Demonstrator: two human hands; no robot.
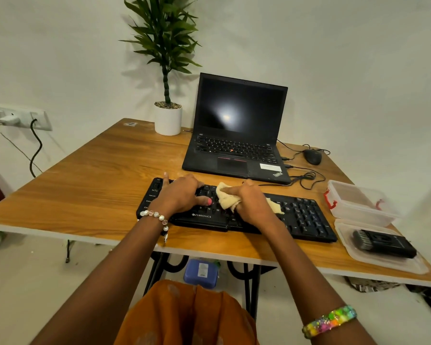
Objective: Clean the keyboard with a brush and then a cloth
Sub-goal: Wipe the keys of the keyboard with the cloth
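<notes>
1. The keyboard point(237, 212), a black one, lies near the front edge of the wooden table point(90, 175), in front of the open laptop point(237, 135).
2. The person's left hand point(182, 195) rests flat on the keyboard's left half, fingers spread, holding nothing and apparently steadying the board.
3. The right hand point(253, 202) is closed around a cream cloth point(228, 199), bunched and pressed onto the middle keys.
4. The brush point(383, 244) lies apart in the container lid point(381, 260) at the table's right, beside the clear container point(358, 205). With the brush set down and the cloth in use, the brushing step looks finished and the wiping step is under way.
5. How much of the keyboard is already wiped cannot be told; the number pad on the right lies bare of the cloth and may be left to do.
6. Count: one keyboard, one cloth, one brush, one laptop, one mouse point(312, 156), one potted plant point(168, 95), one container with one lid, two hands.
</notes>
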